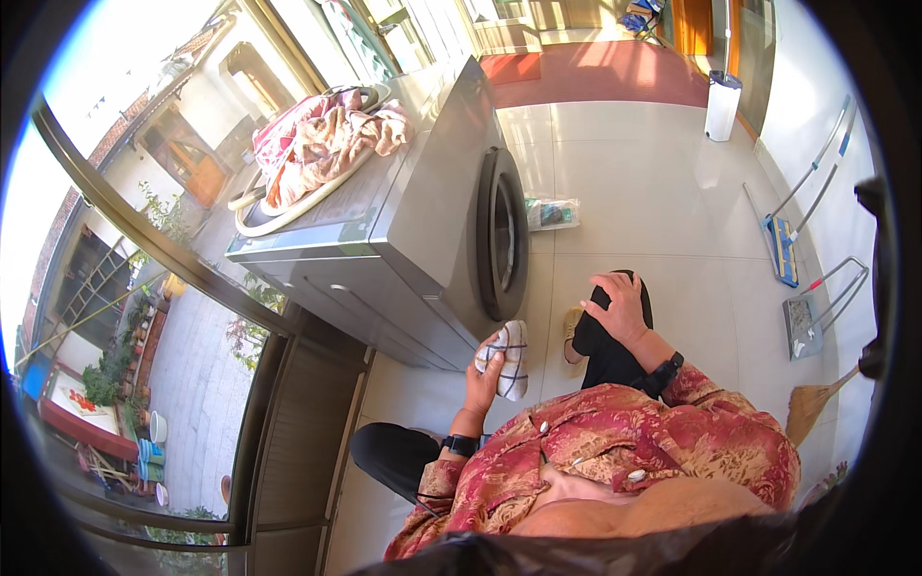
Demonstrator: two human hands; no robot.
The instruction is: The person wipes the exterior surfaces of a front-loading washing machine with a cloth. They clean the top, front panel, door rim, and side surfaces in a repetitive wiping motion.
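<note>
My left hand (487,374) grips a folded white checked cloth (513,361) in front of my body. Nothing is held in my right hand (621,308), which rests on my bent knee in black trousers (603,360), its fingers spread. Just beyond the cloth stands a grey front-loading washing machine (425,216) with a round dark-rimmed door (503,234). On its top lie a crumpled pink and beige patterned fabric (331,144) and a pale looped hose (317,209). Whether the door is latched is not clear from this angle.
A plastic packet (553,214) lies on the tiled floor (634,187) beside the machine. Along the right wall are a flat mop (782,252), a dustpan (802,327) and a broom (810,410). A window frame (173,266) runs along the left. A white bin (722,106) stands farther back.
</note>
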